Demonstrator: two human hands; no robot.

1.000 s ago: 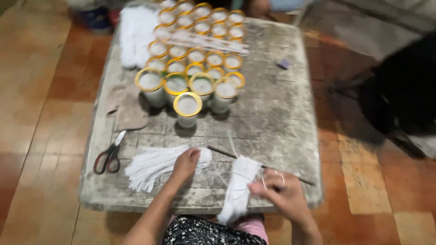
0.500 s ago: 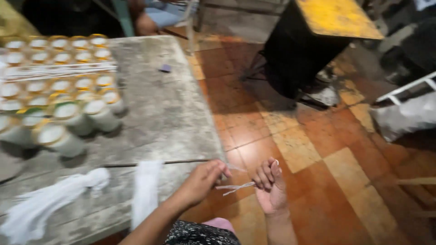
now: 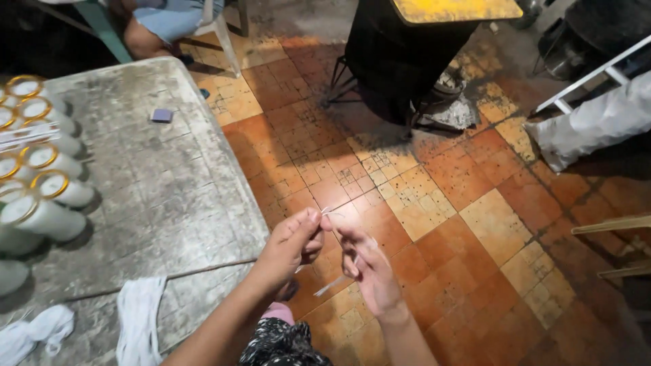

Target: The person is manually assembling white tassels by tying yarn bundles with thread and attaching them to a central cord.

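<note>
My left hand (image 3: 288, 247) and my right hand (image 3: 366, 268) are raised together off the right edge of the grey table (image 3: 163, 196), above the tiled floor. Both pinch a thin white wick string (image 3: 332, 281) between the fingertips; its short end pokes up by my left thumb and the rest hangs down between the hands. A white bundle of wicks (image 3: 139, 318) lies on the table's near edge, with another bundle (image 3: 34, 332) at the far left. White candle cups with gold rims (image 3: 47, 186) stand in rows on the table's left.
A thin stick (image 3: 163, 278) lies across the near table edge. A small purple block (image 3: 161, 115) sits at the far side. A black stand with a yellow top (image 3: 420, 47) is ahead, a white sack (image 3: 597, 125) to the right, a seated person's leg (image 3: 152, 27) beyond the table.
The view has swung right, off the table toward the floor. My hands left the wick bundles, moved past the table's right edge and lifted a single wick string between them.
</note>
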